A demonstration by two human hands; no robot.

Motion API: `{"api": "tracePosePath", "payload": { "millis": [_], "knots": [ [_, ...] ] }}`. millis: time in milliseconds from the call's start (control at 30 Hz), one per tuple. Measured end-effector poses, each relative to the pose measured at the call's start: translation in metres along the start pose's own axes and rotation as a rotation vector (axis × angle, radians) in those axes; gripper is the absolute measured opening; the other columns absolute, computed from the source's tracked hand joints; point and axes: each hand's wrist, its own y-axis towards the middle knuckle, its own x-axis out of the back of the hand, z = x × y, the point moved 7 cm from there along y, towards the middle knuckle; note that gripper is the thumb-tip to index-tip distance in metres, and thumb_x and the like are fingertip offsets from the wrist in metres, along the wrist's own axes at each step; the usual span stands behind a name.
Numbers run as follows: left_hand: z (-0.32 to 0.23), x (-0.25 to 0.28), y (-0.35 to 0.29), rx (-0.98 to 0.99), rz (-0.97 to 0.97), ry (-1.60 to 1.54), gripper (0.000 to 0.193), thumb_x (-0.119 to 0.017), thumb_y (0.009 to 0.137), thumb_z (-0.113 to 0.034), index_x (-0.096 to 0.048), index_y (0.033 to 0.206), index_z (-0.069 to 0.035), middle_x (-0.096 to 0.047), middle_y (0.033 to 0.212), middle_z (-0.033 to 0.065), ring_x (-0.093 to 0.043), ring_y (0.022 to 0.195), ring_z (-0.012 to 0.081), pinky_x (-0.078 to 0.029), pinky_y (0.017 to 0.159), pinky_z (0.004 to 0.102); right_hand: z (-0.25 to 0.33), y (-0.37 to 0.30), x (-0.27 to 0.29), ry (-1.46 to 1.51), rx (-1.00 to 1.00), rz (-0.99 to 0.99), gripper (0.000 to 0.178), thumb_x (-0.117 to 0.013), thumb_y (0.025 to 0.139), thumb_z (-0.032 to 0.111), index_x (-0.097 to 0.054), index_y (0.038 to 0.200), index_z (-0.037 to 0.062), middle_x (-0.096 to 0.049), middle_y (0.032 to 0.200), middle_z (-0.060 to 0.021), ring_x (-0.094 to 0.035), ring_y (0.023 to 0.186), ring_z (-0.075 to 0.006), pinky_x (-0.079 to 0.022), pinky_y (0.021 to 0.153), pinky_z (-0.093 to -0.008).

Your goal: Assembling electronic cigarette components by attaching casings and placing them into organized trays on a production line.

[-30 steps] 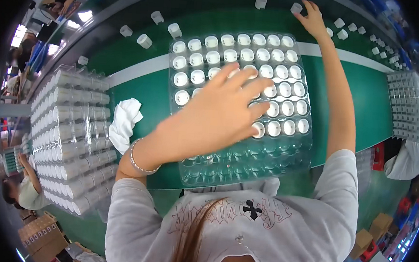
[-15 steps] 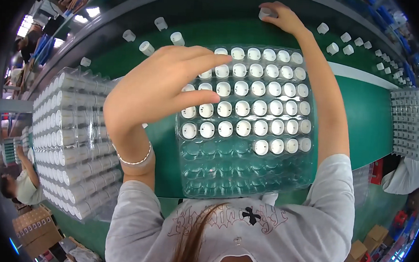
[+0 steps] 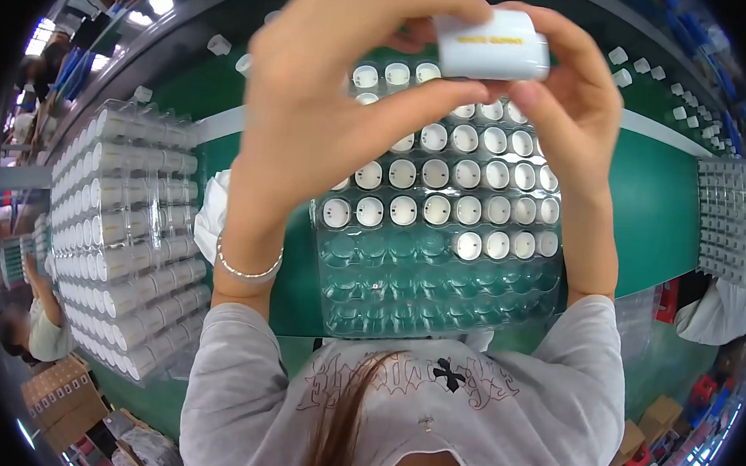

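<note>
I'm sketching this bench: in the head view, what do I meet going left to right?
Large stack of loaded trays, white cloth, left hand, white cylinder, right hand, far-right stack.

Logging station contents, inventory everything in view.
Glossy cylindrical case: 1, white, yellow print, between both hands
Socketed plastic tray: 1, clear, centre
Round hollow cups: dozens, white, in tray
Loaded tray stacks: 2, white and clear, far left, right
Loose cylindrical pieces: many, white, far side
Crumpled cloth: 1, white, left of tray
Flat bench: 1, green, under tray
Cardboard boxes: several, brown, lower left, lower right
Co-worker: at least 1, pale top, left edge
Background beyond: unclear
Short-sleeved shirt: 1, grey, lower middle
Left hand: 1, bare, on case
Right hand: 1, bare, on case
</note>
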Motion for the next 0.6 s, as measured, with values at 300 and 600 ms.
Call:
{"api": "tracePosePath", "payload": {
  "millis": [300, 600],
  "knots": [
    [-0.007, 0.008, -0.006, 0.804, -0.194, -0.103, 0.045, -0.083, 0.059, 0.002, -0.066, 0.1, 0.001, -0.06, 0.1, 0.0127, -0.062, 0.085, 0.0173, -0.052, 0.069, 0.0255, 0.03, -0.014, 0.008, -0.329, 0.474, 0.173, 0.05, -0.07, 0.083, 0.013, -0.049, 0.127, 0.0003, -0.052, 0.121, -0.0257, -0.061, 0.101, -0.0267, -0.06, 0.071, -0.0354],
    [-0.009, 0.011, -0.005, 0.139, 0.072, 0.053, 0.043, -0.083, 0.06, -0.001, -0.068, 0.101, -0.002, -0.061, 0.099, 0.0123, -0.062, 0.083, 0.0172, -0.05, 0.066, 0.0248, 0.031, -0.02, 0.01, -0.394, 0.435, 0.187, 0.05, -0.071, 0.081, 0.01, -0.05, 0.125, -0.0025, -0.051, 0.121, -0.028, -0.061, 0.099, -0.0281, -0.061, 0.069, -0.0345]
  ]
}}
